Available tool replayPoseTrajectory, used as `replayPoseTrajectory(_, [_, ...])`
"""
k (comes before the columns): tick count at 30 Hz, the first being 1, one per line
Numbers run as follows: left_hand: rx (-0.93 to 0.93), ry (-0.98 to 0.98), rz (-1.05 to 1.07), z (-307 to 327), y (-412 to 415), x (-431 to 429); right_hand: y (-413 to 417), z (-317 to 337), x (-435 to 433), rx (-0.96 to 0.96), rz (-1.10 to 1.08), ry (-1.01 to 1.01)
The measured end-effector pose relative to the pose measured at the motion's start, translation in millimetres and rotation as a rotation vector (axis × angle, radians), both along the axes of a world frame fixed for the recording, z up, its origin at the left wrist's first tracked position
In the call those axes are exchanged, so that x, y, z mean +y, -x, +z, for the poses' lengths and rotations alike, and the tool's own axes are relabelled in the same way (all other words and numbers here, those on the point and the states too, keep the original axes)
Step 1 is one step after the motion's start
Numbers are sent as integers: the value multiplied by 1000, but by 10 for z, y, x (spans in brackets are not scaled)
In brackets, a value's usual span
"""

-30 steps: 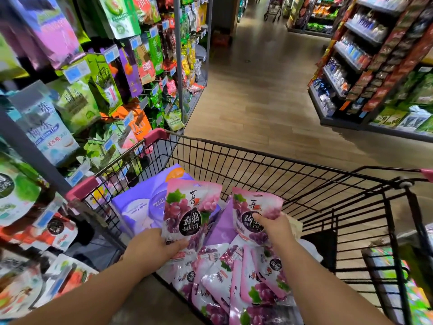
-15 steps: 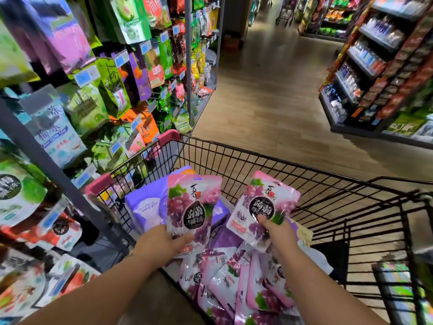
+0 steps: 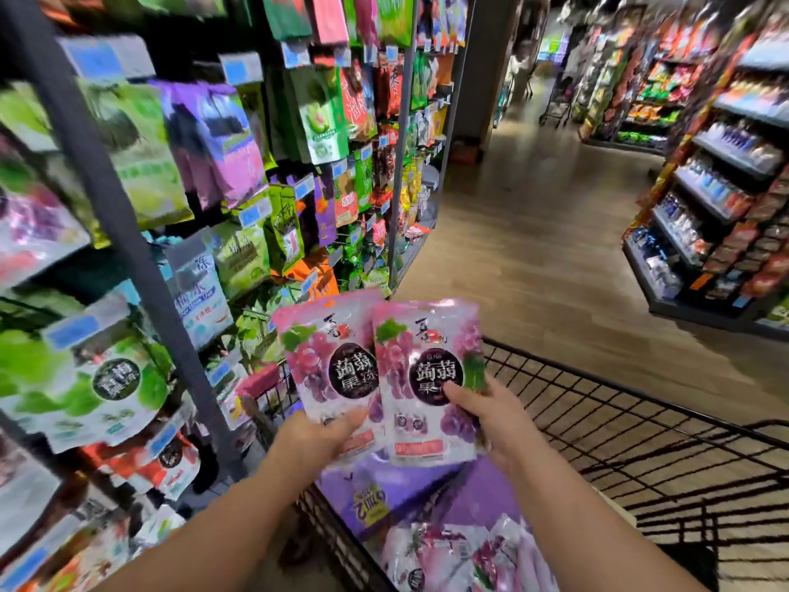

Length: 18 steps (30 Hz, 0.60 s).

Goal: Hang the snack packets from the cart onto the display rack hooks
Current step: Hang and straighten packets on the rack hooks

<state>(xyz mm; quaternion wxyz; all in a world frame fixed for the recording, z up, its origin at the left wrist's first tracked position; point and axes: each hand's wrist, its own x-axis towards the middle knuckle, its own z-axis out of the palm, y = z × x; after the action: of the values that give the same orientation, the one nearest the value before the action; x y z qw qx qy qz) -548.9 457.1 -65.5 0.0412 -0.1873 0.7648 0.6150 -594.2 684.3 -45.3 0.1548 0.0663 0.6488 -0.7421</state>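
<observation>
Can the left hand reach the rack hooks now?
Likely yes: the left hand holds its grape packet above the cart, and the rack stands close beside it, though hung packets crowd the hooks.

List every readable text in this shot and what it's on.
"蒟蒻果冻": left grape packet, held by the left hand.
"蒟蒻果", rest behind the thumb: right grape packet, held by the right hand.
Brand marks, shelf tags, rack packets: too blurred to read.

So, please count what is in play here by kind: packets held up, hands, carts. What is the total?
Packets held up: 2, left packet and right packet
Hands: 2, left hand and right hand
Cart: 1
Total: 5
</observation>
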Motion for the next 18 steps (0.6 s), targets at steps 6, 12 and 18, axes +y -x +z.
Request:
replayPoseTrajectory(6, [116,70,83,498,-143,-566,208,355,-788,121,138,0])
replayPoseTrajectory(12, [254,161,183,837,-297,-1254,285,789,-1721,293,365,-47])
replayPoseTrajectory(18, [338,199,394,1195,-429,-1793,320,1039,-2475,420,558,-44])
